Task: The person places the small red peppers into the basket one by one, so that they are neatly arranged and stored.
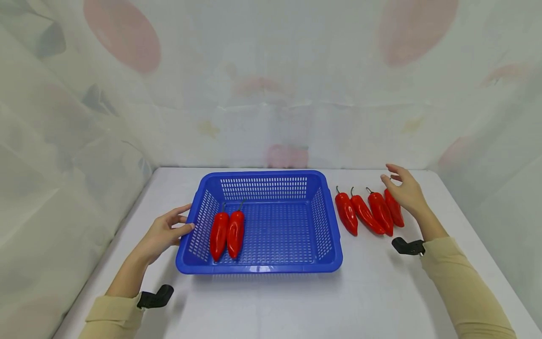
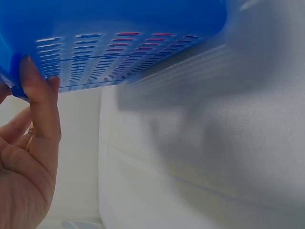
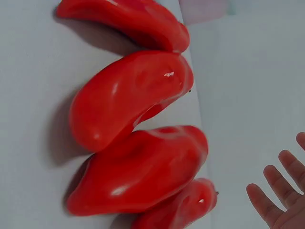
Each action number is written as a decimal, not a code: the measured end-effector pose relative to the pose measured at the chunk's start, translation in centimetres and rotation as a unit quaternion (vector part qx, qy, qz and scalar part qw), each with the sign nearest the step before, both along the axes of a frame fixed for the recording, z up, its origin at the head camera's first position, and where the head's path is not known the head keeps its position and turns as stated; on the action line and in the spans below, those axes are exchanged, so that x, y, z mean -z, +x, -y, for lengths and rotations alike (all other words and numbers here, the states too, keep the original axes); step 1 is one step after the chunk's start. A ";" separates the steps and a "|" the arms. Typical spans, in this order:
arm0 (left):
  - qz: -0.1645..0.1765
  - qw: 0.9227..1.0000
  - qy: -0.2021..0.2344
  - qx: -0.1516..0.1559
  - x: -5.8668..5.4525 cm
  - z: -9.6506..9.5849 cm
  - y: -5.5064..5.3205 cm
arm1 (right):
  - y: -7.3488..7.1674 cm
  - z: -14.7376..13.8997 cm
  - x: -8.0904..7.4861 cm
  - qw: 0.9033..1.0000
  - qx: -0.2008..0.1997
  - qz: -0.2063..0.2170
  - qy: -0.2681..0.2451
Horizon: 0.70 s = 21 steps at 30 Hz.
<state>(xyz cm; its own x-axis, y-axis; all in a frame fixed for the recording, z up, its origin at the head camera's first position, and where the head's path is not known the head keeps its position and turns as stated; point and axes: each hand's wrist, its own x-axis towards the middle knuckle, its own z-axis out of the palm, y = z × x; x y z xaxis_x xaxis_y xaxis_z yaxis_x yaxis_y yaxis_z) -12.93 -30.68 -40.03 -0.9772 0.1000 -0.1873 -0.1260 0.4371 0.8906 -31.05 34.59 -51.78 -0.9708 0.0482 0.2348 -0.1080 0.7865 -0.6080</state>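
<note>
A blue plastic basket (image 1: 258, 269) stands mid-table, and two red peppers (image 1: 219, 237) with green stems lie side by side in its left part. My left hand (image 1: 163, 230) grips the basket's left rim; in the left wrist view, its thumb and fingers (image 2: 43, 109) meet the rim's edge. Several more red peppers (image 1: 346, 214) lie in a row right of the basket, stems toward the back. Over the rightmost pepper (image 1: 394, 207) hovers my right hand (image 1: 406, 190), its fingers loosely bent and holding nothing. In the right wrist view, that hand (image 3: 283, 205) is apart from the peppers (image 3: 138, 174).
The white table (image 1: 271, 306) ends at a patterned cloth (image 1: 262, 94) hanging behind it, with more cloth at the left and right. Each wrist bears a black camera mount (image 1: 155, 297).
</note>
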 end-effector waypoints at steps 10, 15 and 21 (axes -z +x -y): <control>0.004 1.000 0.010 0.003 -0.3 -0.1 0.1 | 2.7 -0.2 -0.2 0.999 0.019 0.046 -0.018; 0.005 1.000 0.011 0.001 -0.4 -0.1 0.1 | 4.3 0.4 -1.4 0.996 0.023 0.081 -0.019; 0.005 1.000 0.011 0.001 -0.3 -0.1 0.1 | 7.4 2.8 -5.4 0.991 0.017 0.133 -0.029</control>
